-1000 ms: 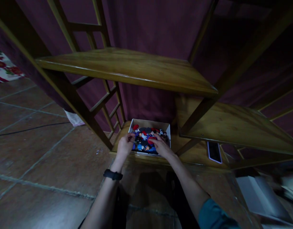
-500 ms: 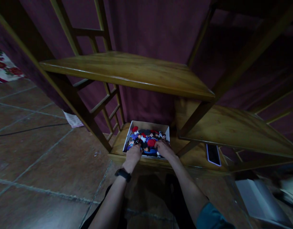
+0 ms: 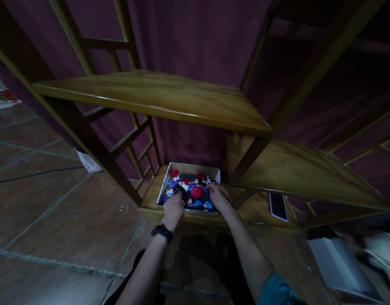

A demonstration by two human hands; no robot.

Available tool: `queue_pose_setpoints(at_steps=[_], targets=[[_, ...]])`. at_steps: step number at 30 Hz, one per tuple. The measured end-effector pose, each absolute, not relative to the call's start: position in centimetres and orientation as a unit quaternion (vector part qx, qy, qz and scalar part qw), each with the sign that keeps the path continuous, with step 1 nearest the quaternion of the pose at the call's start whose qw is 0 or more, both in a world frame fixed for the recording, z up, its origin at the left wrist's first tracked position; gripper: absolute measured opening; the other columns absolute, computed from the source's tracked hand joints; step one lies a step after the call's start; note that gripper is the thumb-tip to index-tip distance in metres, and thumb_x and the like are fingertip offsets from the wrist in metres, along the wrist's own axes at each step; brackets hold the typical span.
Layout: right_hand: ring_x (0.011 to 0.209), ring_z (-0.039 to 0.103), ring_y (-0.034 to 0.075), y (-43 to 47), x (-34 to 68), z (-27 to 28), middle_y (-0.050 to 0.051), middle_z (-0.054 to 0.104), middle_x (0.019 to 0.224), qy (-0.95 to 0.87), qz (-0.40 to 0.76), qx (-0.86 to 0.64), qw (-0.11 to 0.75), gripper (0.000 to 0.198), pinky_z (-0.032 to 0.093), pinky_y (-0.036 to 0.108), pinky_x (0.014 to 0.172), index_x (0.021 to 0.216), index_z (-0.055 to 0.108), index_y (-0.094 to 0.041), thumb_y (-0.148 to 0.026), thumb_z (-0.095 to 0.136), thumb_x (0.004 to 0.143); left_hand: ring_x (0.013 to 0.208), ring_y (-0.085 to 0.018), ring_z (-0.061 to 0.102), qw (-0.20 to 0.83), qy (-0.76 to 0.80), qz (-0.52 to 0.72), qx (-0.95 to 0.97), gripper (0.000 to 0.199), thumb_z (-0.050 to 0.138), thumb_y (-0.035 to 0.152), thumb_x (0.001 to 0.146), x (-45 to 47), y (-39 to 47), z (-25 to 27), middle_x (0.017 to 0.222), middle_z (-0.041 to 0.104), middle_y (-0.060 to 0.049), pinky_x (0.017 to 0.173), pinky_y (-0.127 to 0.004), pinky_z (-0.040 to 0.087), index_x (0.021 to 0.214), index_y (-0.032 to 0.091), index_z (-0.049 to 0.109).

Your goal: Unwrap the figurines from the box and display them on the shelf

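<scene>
A shallow white box (image 3: 163, 189) stands on the bottom wooden shelf, filled with small toy figures (image 3: 189, 195) in blue, red, black and white. A round red cap or hat (image 3: 196, 192) shows among them. My left hand (image 3: 173, 206), with a dark watch on its wrist, reaches over the front left of the box. Its fingers are curled down among the figures, and whatever they hold is hidden. At the right side of the box, my right hand (image 3: 218, 196) has its fingers bent together against the figures. What lies between its fingertips cannot be made out.
A wooden shelf board (image 3: 156, 95) hangs above the box, with uprights and lattice at the sides. To the right lies a phone (image 3: 278, 206) on the lower shelf. A pale open box or folder (image 3: 341, 264) rests on the tiled floor.
The view has shifted slightly, so the shelf appears further left. My right hand has drawn off the red cap and moved toward the back right of the box. My left hand has pulled slightly toward the front edge.
</scene>
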State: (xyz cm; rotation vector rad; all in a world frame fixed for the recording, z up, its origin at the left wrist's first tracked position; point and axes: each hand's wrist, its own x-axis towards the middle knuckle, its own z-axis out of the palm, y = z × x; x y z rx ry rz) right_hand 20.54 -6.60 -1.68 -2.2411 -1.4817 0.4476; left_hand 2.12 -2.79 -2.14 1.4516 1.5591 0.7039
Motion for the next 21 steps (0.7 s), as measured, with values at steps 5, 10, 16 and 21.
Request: queue_pose_setpoints(at_steps=[5,10,16,21], targets=[[0.091,0.058,0.016,-6.5,20.7,-1.4,-0.002,0.065,0.102,-0.513,0.166,-0.800,0.264,0.031,0.042,0.028,0.081,0.098,0.062,-0.032,-0.018,0.037,0.084,0.104,-0.027,0.050,0.464,0.613,0.311,0.559,0.024,0.053,-0.005,0.061,2.0,-2.6,-2.4,0.070,0.052,-0.007,0.088,-0.032,0.033,0.063,0.019,0.051],[0.093,0.058,0.016,-6.5,20.8,-1.3,-0.003,0.065,0.102,-0.510,0.171,-0.797,0.276,0.031,0.042,0.028,0.082,0.097,0.062,-0.032,-0.018,0.038,0.083,0.106,-0.026,0.048,0.475,0.600,0.336,0.549,0.030,0.051,-0.009,0.057,1.9,-2.2,-2.8,0.074,0.054,-0.007,0.089,-0.031,0.033,0.067,0.019,0.054],[0.092,0.059,0.016,-6.4,20.7,-1.9,-0.003,0.066,0.100,-0.527,0.163,-0.790,0.269,0.028,0.042,0.028,0.082,0.094,0.064,-0.032,-0.019,0.041,0.082,0.099,-0.027,0.052,0.405,0.603,0.268,0.633,0.028,0.056,-0.006,0.057,1.3,-2.0,-2.5,0.086,0.058,-0.008,0.084,-0.032,0.036,0.069,0.019,0.060],[0.093,0.059,0.015,-6.3,20.8,-2.5,-0.004,0.066,0.101,-0.545,0.158,-0.778,0.268,0.026,0.042,0.028,0.084,0.095,0.063,-0.032,-0.021,0.043,0.083,0.080,-0.019,0.056,0.488,0.571,0.325,0.575,0.029,0.061,-0.006,0.049,0.7,0.0,-2.5,0.073,0.058,-0.002,0.067,-0.024,0.042,0.064,0.019,0.059]])
